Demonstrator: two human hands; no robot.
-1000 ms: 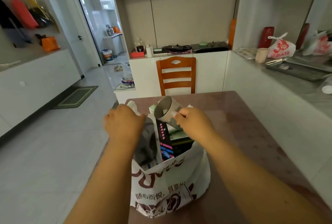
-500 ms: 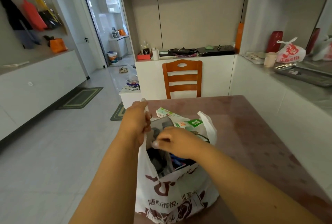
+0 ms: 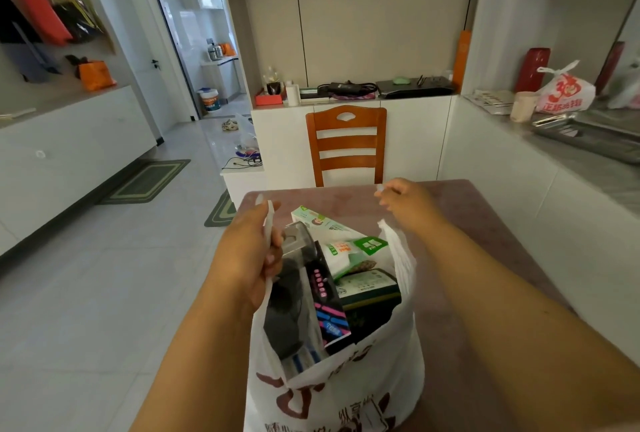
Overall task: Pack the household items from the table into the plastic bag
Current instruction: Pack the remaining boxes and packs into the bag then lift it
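Withdrawn from the plastic bag (image 3: 332, 393), the right hand (image 3: 403, 201) hovers empty, seemingly loosely curled (blurred); the left hand (image 3: 249, 251) grips its handle, items inside; packing looks nearly done.

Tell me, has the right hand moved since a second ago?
Yes. The right hand left the bag and went forward toward the chair.

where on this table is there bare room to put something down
Bare tabletop lies right of the plastic bag, toward the white wall, and beyond it toward the chair, under the right hand. The bag's mouth is crowded; the left hand grips its handle.
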